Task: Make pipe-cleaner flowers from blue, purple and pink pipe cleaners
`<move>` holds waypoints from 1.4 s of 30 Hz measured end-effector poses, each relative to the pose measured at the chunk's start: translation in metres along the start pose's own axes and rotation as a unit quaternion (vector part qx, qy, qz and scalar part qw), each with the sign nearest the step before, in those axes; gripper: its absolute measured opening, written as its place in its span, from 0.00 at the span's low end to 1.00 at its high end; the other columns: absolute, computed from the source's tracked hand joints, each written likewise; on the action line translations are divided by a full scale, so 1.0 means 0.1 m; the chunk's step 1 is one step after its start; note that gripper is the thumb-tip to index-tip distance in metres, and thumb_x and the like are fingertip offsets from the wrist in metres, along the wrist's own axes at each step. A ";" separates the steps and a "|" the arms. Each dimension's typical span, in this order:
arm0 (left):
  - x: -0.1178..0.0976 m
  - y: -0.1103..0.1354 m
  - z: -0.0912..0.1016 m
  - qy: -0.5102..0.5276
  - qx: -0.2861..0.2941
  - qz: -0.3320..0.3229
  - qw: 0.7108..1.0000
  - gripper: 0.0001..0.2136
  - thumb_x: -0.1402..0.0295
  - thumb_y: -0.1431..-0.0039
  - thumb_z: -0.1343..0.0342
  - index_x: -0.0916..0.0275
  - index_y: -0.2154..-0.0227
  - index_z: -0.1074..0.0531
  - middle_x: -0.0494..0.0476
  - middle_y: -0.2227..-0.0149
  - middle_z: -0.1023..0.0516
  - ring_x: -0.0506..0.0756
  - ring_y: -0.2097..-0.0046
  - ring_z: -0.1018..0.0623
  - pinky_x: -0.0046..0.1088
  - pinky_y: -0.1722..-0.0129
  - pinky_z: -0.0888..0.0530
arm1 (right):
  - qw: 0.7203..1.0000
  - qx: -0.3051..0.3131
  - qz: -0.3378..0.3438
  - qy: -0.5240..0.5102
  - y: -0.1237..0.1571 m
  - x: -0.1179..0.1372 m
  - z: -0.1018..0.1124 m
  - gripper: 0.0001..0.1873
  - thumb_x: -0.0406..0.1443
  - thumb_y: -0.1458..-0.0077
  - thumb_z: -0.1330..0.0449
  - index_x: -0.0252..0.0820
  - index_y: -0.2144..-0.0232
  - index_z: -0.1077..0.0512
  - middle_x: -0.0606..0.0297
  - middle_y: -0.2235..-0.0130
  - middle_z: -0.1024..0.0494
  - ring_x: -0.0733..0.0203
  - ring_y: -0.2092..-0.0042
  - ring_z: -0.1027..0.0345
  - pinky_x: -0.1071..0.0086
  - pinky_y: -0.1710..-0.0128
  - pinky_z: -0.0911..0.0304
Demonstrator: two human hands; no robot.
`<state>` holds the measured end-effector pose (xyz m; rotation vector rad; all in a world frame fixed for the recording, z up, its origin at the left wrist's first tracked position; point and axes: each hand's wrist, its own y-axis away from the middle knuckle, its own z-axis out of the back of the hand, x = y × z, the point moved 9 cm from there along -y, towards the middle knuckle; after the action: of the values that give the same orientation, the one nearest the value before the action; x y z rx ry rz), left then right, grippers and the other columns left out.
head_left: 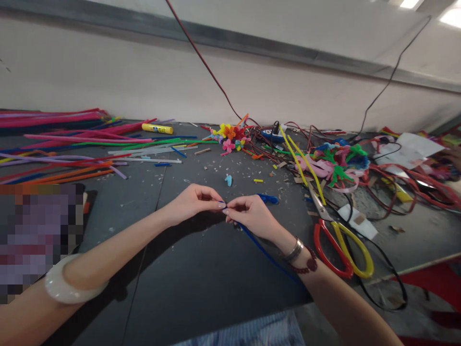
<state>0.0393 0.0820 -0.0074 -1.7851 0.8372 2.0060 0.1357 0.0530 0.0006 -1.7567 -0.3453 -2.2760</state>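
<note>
Head view: the dark grey work desk (201,278) carried loose chenille stems (54,144) toward its left end and a tangle of red wires (406,185) toward its right end. Scissors with red and yellow handles (316,240) lay near the right front edge. Mid-desk, the left hand (192,204) and right hand (250,216) met above the surface, close to the front edge. A blue chenille stem (266,255) ran along a diagonal axis from the meeting point, past the right wrist, toward the front edge, so it lay nearer the right arm. The fingertips (220,205) of both hands were drawn narrow and held its thin upper end. A blue tuft (268,198) lay just beyond the right hand; any connection to the stem could not be determined.
</note>
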 end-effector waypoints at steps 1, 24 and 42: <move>-0.02 0.00 0.01 -0.019 -0.005 -0.014 1.000 0.04 0.70 0.53 0.40 0.65 0.74 0.26 0.52 0.73 0.23 0.48 0.69 0.26 0.23 0.66 0.32 | 1.000 0.001 -0.004 0.000 0.00 -0.01 0.00 0.09 0.37 0.52 0.42 0.35 0.73 0.27 0.64 0.77 0.26 0.68 0.77 0.34 0.74 0.76 0.39; 0.07 -0.02 0.04 0.132 -0.030 -0.008 0.991 0.08 0.72 0.56 0.38 0.64 0.69 0.24 0.50 0.76 0.24 0.46 0.73 0.26 0.20 0.69 0.30 | 0.996 -0.053 0.000 -0.067 -0.02 0.06 0.09 0.07 0.35 0.55 0.39 0.35 0.77 0.27 0.67 0.80 0.26 0.70 0.79 0.36 0.75 0.77 0.39; 0.08 0.01 0.02 0.142 -0.046 0.001 0.989 0.04 0.71 0.56 0.38 0.64 0.75 0.25 0.51 0.77 0.24 0.46 0.74 0.27 0.19 0.71 0.31 | 0.933 0.072 -0.160 -0.314 0.00 -0.22 -0.20 0.11 0.39 0.56 0.37 0.35 0.78 0.30 0.71 0.82 0.33 0.74 0.80 0.42 0.79 0.81 0.47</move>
<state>0.0361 0.0815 -0.0145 -2.1583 0.8373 1.8446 0.1227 0.0476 -0.0257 -2.4543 -0.9483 -1.7323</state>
